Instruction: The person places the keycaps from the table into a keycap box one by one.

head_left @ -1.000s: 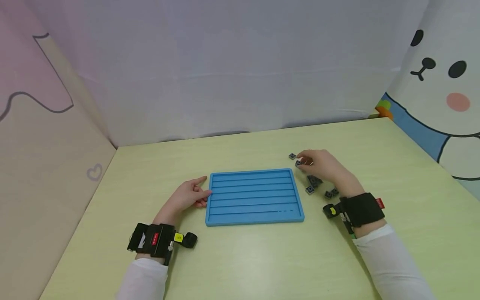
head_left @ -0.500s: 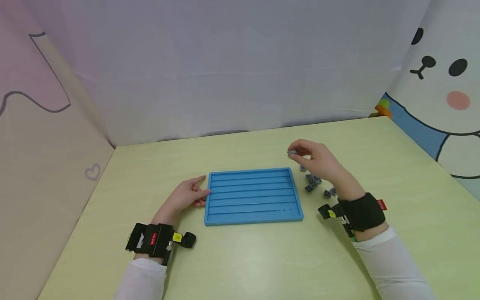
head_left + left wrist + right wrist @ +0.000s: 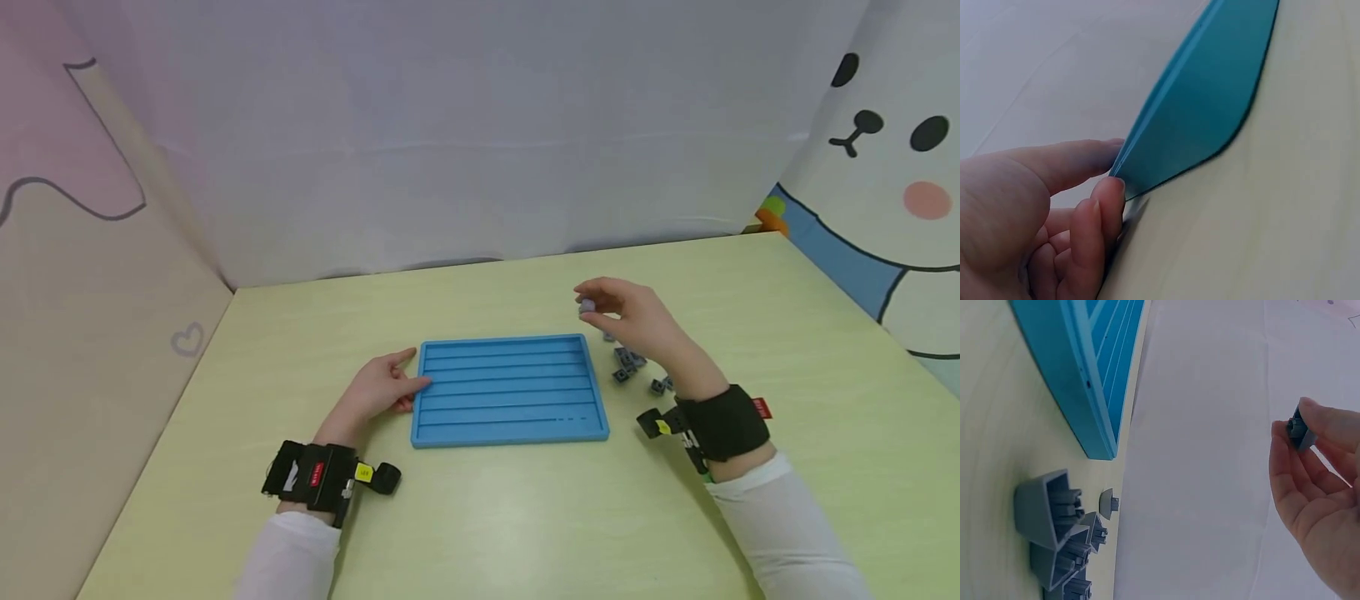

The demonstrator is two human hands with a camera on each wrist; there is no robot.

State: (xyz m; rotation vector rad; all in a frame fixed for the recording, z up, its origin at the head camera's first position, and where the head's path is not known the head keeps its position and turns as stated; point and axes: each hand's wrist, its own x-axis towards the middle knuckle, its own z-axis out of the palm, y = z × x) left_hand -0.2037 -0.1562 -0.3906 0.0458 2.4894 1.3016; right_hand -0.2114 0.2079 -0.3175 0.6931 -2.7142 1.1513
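Note:
In the head view a blue ridged tray [image 3: 510,392] lies on the table. My left hand [image 3: 375,386] is at its left side, the thumb over the rim. Up close in the left wrist view, that thumb and a fingertip pinch the tray's edge [image 3: 1194,106]. Beyond the tray's far right corner my right hand [image 3: 633,317] holds a grey keycap [image 3: 1300,431] between thumb and fingers, above the table. Its hollow underside with the stem shows in the right wrist view. Several loose grey keycaps [image 3: 624,358] lie right of the tray, some with stems showing.
The pale wooden table [image 3: 480,517] meets a light cloth wall [image 3: 480,142] at the back. A printed panel with a cartoon face [image 3: 885,150] stands at the right, and another panel [image 3: 97,333] bounds the left.
My right hand has picked up a keycap and raised it slightly away from the pile; the keycap has since turned between the fingers. My left thumb has slid further over the tray's rim.

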